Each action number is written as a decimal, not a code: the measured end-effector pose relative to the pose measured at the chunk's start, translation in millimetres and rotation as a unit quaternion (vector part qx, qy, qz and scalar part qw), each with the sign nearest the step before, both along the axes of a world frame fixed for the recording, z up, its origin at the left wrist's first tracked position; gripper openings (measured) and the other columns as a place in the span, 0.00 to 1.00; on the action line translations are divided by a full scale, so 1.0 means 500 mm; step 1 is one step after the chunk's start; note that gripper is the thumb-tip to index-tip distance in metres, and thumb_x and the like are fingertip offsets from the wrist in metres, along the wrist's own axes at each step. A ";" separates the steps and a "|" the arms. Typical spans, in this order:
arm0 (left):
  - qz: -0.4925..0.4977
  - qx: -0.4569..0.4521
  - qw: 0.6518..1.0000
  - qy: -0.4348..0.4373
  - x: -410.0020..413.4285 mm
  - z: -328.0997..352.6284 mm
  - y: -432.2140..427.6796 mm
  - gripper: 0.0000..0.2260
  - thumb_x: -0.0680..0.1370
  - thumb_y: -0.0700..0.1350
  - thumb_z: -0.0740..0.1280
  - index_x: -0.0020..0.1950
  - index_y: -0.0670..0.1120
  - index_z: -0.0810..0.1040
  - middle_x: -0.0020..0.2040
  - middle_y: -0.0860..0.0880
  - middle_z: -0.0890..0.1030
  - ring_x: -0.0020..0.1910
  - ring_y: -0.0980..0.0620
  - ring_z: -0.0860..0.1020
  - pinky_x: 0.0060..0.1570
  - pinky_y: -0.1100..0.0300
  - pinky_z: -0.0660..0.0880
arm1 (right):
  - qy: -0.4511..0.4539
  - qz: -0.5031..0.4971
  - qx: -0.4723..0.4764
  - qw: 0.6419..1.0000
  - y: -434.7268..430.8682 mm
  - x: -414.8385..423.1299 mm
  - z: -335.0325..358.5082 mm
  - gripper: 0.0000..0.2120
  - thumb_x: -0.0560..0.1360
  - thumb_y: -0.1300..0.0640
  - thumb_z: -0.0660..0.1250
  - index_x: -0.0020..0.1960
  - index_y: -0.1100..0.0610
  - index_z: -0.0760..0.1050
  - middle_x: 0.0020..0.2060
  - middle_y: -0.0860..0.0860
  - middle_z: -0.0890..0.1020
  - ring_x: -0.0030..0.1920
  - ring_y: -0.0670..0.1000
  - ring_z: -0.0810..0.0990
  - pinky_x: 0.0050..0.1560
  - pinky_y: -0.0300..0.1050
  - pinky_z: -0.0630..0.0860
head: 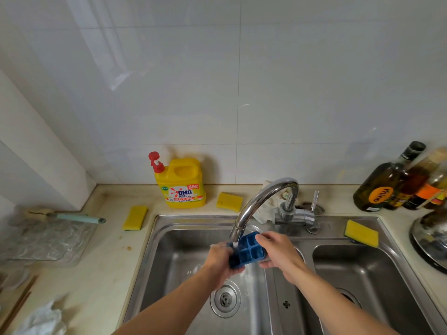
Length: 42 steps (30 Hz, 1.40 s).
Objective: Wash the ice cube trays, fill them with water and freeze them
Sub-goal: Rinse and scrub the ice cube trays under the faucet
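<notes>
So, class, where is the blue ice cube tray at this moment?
Low centre of the head view: the blue ice cube tray is gripped by the left hand and right hand under the running faucet, over the left sink basin.

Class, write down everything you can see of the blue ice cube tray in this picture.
The ice cube tray is dark blue, seemingly plastic or silicone, with square compartments in two rows. It is held open side up, tilted toward the camera, over the left basin of the sink. The tap runs onto its left part. The left hand grips its left end and the right hand its right end.
</notes>
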<state>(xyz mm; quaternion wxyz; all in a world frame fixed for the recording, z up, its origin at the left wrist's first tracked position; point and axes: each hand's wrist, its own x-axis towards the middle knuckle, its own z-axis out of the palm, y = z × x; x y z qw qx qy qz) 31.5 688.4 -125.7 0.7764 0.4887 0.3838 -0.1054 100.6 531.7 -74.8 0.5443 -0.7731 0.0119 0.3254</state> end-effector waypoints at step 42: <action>0.009 0.203 0.977 -0.055 -0.030 0.010 0.098 0.12 0.84 0.55 0.62 0.53 0.50 0.81 0.50 0.46 0.83 0.50 0.48 0.81 0.42 0.57 0.80 | 0.108 -0.044 0.057 0.992 0.080 -0.029 -0.041 0.09 0.83 0.65 0.63 0.62 0.59 0.76 0.55 0.63 0.82 0.48 0.63 0.86 0.43 0.52 0.84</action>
